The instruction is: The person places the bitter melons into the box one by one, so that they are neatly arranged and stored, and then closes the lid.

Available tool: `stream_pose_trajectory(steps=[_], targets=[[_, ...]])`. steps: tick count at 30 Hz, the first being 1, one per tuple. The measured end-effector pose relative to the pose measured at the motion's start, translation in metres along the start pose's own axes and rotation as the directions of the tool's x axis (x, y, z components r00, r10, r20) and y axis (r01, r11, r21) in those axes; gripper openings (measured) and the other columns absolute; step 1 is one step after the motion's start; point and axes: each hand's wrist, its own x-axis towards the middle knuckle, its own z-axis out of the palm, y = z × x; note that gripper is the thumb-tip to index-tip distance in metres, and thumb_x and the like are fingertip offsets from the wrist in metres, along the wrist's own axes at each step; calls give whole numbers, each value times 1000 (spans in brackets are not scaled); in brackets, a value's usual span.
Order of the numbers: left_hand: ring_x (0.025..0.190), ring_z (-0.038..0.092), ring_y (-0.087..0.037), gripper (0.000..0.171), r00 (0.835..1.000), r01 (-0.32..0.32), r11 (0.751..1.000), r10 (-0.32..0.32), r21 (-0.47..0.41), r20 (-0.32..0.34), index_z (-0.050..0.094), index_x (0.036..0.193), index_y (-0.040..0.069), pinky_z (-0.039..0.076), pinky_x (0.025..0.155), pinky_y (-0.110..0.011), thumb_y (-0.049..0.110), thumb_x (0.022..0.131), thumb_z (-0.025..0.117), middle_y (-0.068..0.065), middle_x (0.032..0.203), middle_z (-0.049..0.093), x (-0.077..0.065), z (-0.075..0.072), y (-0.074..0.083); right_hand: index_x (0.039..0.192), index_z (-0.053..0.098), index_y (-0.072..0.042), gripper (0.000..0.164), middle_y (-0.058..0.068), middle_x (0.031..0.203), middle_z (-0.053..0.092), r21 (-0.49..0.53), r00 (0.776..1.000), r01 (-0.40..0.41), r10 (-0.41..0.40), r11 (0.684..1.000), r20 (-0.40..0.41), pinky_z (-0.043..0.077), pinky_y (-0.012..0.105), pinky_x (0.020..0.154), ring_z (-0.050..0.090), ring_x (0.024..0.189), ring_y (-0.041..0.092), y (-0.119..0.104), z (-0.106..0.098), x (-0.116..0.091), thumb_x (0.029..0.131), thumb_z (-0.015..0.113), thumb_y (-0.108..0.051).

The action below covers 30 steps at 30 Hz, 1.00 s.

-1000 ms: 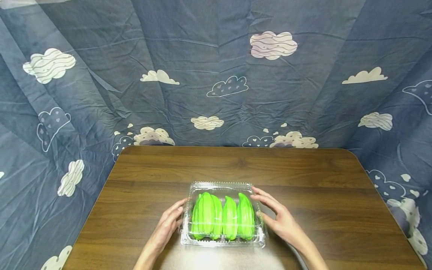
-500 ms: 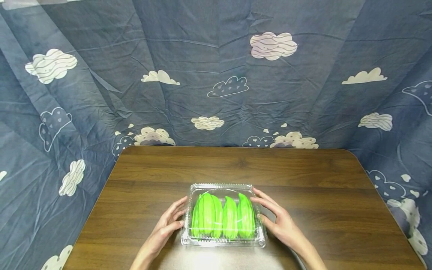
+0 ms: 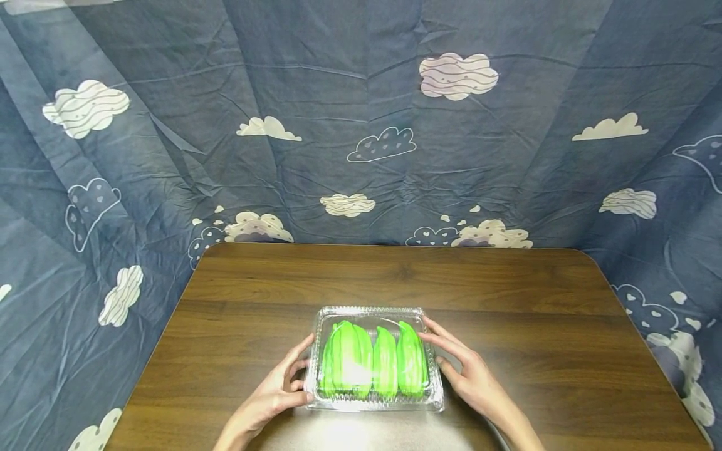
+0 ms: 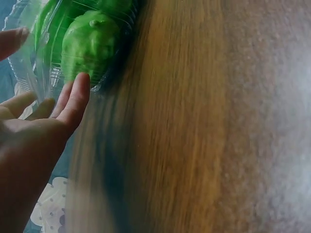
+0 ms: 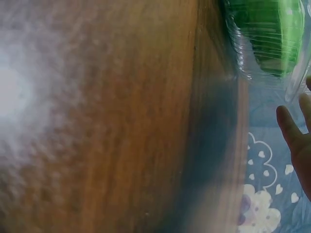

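Note:
A clear plastic clamshell box [image 3: 372,406] sits near the front middle of the table, its lid lying low over the base. Through the plastic show several bright green banana-shaped pieces [image 3: 385,363], side by side. My left hand [image 3: 276,388] grips the box's left rim, thumb at the front corner. In the left wrist view, the thumb [image 4: 14,41] lies over the rim with fingers [image 4: 75,102] below it. On the opposite side, my right hand [image 3: 470,376] holds the right rim between fingers and thumb. Only some right fingers [image 5: 290,126] show in the right wrist view.
The box stands on a brown wood-grain table [image 3: 254,282] with rounded back corners. A glare patch [image 3: 344,432] lies in front of the box. Behind and beside the table hangs a blue curtain [image 3: 316,94] with a cloud print.
The lid's front edge has come down onto the base. My left thumb has shifted toward the front left corner, and the left fingers have spread. The right hand stays almost in place.

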Motion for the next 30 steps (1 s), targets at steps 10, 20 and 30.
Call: stream_pose_trajectory(steps=[10,20,30], targets=[[106,59,-39,103,999,26,998,-24,50,-45,12,159,21,55,85,-39,-7,76,67,-32,134,36,2,6,2,140,53,-6,55,16,154,37,12,998,-31,31,999,-57,26,19,110,35,141,22,-7,2,-4,88,59,11],[104,58,-37,102,997,42,993,-34,112,-73,14,158,21,55,83,-37,-5,76,68,-31,133,37,0,8,2,145,45,-3,72,17,152,39,7,994,-83,84,996,-66,49,32,97,39,137,11,-18,2,-21,79,63,17],[86,60,-23,102,995,71,989,-62,127,-77,17,158,23,54,73,-28,-3,76,70,-23,120,47,0,8,4,150,39,-6,78,21,150,39,176,966,-255,260,951,-6,54,28,85,57,111,15,-24,6,-33,78,59,17]])
